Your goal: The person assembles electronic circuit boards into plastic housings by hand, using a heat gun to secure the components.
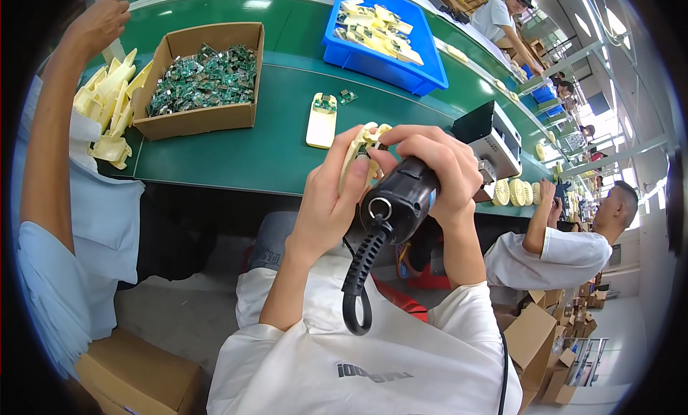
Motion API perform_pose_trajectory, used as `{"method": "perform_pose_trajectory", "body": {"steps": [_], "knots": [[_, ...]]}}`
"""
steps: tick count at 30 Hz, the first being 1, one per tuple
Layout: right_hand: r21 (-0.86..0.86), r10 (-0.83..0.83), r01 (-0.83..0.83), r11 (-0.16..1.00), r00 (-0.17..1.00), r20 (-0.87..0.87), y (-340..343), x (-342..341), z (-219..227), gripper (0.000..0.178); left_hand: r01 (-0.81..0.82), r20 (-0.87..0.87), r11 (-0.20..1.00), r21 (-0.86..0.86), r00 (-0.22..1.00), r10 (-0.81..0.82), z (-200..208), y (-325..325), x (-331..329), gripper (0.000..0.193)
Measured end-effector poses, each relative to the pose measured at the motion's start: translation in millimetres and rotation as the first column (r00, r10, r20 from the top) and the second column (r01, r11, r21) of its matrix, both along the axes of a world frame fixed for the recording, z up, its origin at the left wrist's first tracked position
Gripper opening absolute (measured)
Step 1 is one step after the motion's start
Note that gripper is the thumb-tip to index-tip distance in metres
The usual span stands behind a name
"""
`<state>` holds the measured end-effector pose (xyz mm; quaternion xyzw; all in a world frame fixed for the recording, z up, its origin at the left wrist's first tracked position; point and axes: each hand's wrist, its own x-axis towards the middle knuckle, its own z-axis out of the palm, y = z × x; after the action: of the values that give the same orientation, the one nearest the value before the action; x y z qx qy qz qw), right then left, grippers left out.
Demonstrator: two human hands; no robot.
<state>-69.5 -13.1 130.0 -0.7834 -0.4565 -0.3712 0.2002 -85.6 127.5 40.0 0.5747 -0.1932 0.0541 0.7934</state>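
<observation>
My left hand (322,193) is closed on a cream-yellow plastic shell (355,157), raised just past the table's front edge. A bit of green circuit board shows inside the shell, partly behind my fingers. Wrapped in my right hand (448,164) is a black electric screwdriver (405,196), its cord end tilted toward me. Its tip is hidden behind my fingers, near the shell; whether it touches a screw I cannot tell. On the green table (279,153) ahead lie another yellow shell (321,132) with a board at its far end and a small loose circuit board (347,97).
A cardboard box (201,125) full of green circuit boards stands at the left, beside piled yellow shells (111,92). A blue bin (387,67) holds more shells. To the right is a black-and-silver device (491,135). Co-workers sit at both sides.
</observation>
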Motion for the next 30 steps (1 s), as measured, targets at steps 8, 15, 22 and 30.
{"method": "perform_pose_trajectory", "body": {"steps": [8,15,22,30], "knots": [[0.010,-0.014,0.014,1.000,1.000,0.009,-3,1,-4,0.035,-0.032,0.046,0.999,-0.007,0.998,0.032,-12,-5,5,0.037],[0.157,0.011,0.014,0.987,0.988,-0.156,-11,2,-9,0.038,0.051,-0.063,0.993,-0.103,0.996,-0.058,4,0,-5,0.035],[0.421,0.167,0.251,0.871,0.656,-0.736,-19,-5,-21,0.031,0.207,-0.105,0.925,-0.319,0.962,-0.251,5,-1,-4,0.035],[0.537,0.349,0.288,0.793,0.509,-0.787,-22,-4,-21,0.034,0.173,-0.129,0.955,-0.239,0.970,-0.208,5,-3,-3,0.036]]}}
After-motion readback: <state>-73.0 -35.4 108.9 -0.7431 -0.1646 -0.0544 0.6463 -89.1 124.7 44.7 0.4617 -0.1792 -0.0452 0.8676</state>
